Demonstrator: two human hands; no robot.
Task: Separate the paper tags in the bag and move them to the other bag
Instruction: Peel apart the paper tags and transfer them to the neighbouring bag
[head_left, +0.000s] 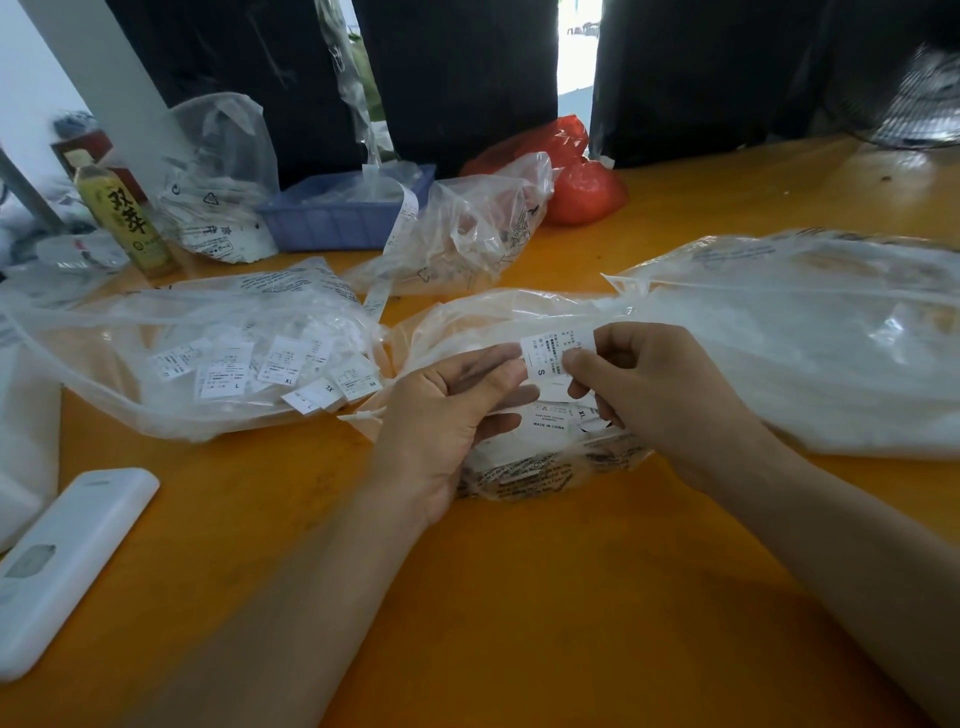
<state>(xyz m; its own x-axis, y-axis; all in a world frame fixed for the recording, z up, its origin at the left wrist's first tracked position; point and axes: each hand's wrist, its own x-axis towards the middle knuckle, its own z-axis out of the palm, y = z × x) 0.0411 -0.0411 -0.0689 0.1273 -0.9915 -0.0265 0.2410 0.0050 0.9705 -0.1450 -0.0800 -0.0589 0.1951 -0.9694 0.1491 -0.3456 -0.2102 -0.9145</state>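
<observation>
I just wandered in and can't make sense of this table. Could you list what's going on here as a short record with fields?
surface: orange table
held item: paper tag marked S
left hand: fingers touch the tag's left edge
right hand: pinches the tag's right side
under the hands: clear bag with more tags inside
to the left: open clear bag holding loose tags marked L, XL, M
far side: blue tray, red bag, tea bottle
near left: white remote
</observation>
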